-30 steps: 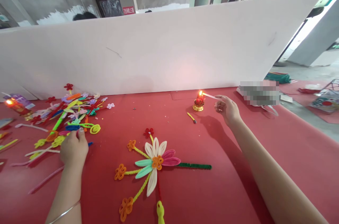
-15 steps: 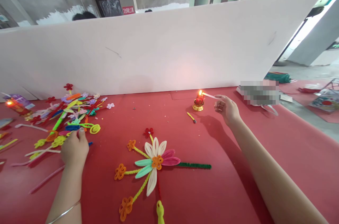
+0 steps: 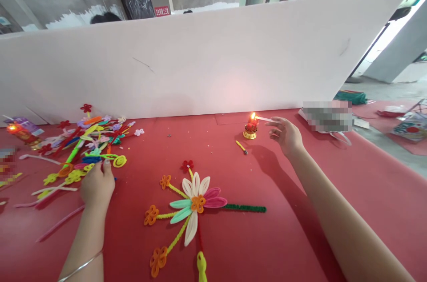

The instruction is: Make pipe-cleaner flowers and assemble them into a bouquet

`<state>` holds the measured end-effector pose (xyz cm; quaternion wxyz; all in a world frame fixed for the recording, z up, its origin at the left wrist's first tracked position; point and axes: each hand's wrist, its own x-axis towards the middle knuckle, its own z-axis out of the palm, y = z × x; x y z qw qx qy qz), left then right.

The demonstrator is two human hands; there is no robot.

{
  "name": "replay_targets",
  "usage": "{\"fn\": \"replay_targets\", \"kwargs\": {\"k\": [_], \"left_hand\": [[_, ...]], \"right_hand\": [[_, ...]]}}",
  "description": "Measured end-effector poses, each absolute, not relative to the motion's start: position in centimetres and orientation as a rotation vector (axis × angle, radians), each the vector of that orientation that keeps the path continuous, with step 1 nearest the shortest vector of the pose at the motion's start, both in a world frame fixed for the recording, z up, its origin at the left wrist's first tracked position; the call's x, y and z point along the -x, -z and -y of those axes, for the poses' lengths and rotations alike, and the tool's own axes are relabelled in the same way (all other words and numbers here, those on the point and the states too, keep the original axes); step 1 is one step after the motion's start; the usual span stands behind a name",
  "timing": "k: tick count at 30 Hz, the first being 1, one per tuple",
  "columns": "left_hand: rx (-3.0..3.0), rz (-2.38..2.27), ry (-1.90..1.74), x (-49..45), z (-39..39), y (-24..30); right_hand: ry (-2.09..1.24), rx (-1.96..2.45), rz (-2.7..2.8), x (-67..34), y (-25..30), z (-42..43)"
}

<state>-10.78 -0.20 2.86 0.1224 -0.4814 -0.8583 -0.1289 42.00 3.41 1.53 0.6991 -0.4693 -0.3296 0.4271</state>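
Right hand (image 3: 286, 136) loosened since earlier, fingers spread, pinching white stick (image 3: 265, 119) at candle (image 3: 250, 126), left hand (image 3: 97, 184) closed on pipe-cleaner pile (image 3: 83, 146), red worktop (image 3: 300, 211), white partition (image 3: 200, 64), two lit candles, one flower (image 3: 195, 204).

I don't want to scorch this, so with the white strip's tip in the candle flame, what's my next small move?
Probably draw the right hand back a little, lifting the thin white strip off the small red candle in its gold holder. Its tip sits right at the flame, and the left hand is busy at the pile of colourful pipe-cleaner pieces.
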Motion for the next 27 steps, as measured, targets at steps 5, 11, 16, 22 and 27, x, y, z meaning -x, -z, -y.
{"fn": "replay_targets", "kwargs": {"k": [5, 11, 16, 22, 27], "left_hand": [[1.415, 2.511, 0.367, 10.4, 0.3, -2.9], [1.541, 2.451, 0.570, 8.6, 0.4, -3.4], [1.863, 2.462, 1.125, 3.8, 0.9, -3.4], [2.492, 2.599, 1.734, -2.7, 3.3, -3.6], [2.799, 2.644, 1.759, -5.0, 5.2, -3.7]], "right_hand": [[-0.951, 1.030, 0.746, -42.2, -2.1, -3.4], [-0.943, 1.006, 0.756, -41.6, -3.2, -2.9], [-0.996, 0.910, 0.797, -38.8, -4.5, -1.0], [-1.035, 0.982, 1.011, -34.0, -4.3, 3.5], [-1.159, 0.999, 1.000, -31.0, -3.6, 7.0]]}}
